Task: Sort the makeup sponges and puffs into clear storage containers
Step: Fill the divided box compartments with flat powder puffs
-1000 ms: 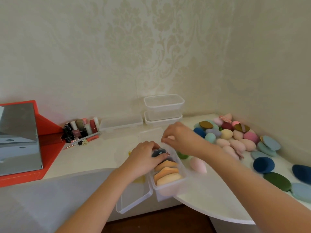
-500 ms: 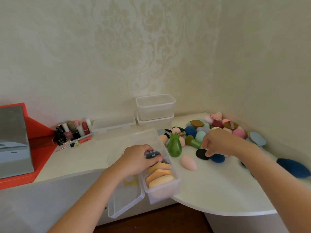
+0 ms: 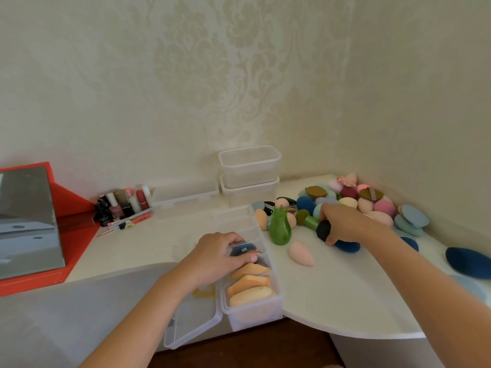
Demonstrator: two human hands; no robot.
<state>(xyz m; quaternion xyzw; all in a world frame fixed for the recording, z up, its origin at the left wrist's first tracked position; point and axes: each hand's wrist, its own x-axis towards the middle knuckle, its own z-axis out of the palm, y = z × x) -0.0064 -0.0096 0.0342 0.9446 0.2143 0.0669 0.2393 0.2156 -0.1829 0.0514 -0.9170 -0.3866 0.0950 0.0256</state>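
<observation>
Sponges (image 3: 382,205): found mostly unsorted, heaped on counter (image 3: 345,288) at right. Filled only near container (image 3: 252,314) partway with orange puffs (image 3: 249,285). Clamped left grip (image 3: 212,257) on dark puffs (image 3: 236,253) inside, right grip (image 3: 345,223) round black sponge (image 3: 322,229). Saw stacked containers (image 3: 249,168) behind, unused.

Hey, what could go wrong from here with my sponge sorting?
The clear container seems to jut past the table edge; if your left hand lets go, it may tip. Bringing the black sponge over in your right hand, you might knock over the upright green sponge.
</observation>
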